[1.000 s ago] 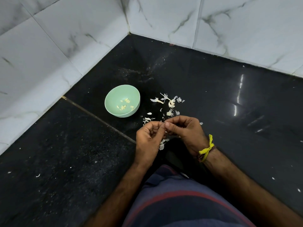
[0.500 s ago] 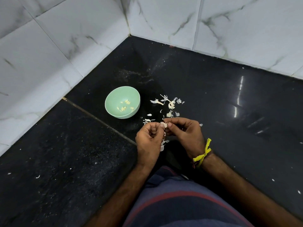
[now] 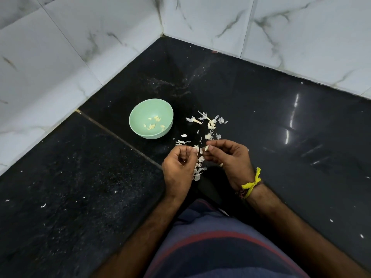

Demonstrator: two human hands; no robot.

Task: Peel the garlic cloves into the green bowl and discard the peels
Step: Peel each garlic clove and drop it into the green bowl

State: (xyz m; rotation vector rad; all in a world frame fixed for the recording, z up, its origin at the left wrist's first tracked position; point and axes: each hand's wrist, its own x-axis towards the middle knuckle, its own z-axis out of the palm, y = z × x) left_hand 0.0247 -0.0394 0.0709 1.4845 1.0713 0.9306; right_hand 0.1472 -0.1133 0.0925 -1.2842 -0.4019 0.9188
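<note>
The left hand (image 3: 178, 167) pinches a white papery peel (image 3: 196, 148); the right hand (image 3: 230, 159) pinches a small pale garlic clove (image 3: 206, 147), near the round green bowl (image 3: 140, 111)

One head-worn wide-angle cam, aimed fwd and steeply down at black counter (image 3: 281, 121), seen close; wall corner (image 3: 161, 34) framed at 12 o'clock.

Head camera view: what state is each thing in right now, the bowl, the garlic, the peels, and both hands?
Green bowl: upright on the black counter, holding several peeled cloves.
Peeled cloves: loose in the bowl's bottom.
Garlic clove: pinched in the fingertips, partly peeled.
Peels: scattered on the counter right of the bowl.
Left hand: pinching a strip of peel.
Right hand: pinching the clove.
</note>
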